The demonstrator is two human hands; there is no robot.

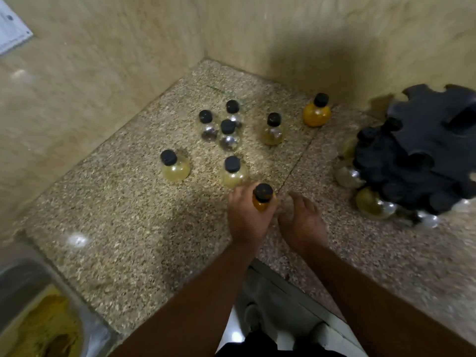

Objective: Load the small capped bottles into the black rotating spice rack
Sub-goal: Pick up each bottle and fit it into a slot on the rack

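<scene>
My left hand (pixel 246 217) is shut on a small orange bottle (pixel 262 202) with a black cap, held upright low over the speckled counter (pixel 123 217). My right hand (pixel 301 220) hovers just to its right, fingers loosely apart and holding nothing. Several more black-capped round bottles stand behind: a yellowish one (pixel 175 167), another (pixel 233 173) just beyond my left hand, three clear ones (pixel 228 136), a pale one (pixel 273 130) and a full orange one (pixel 316 112). The black rotating spice rack (pixel 422 153) stands at the right, with several bottles (pixel 371 202) hanging in its lower slots.
Beige tiled walls (pixel 128 60) enclose the counter corner at the back and left. A steel sink (pixel 31 300) with yellow residue sits at the lower left. The counter's front edge runs diagonally under my forearms, with the floor below.
</scene>
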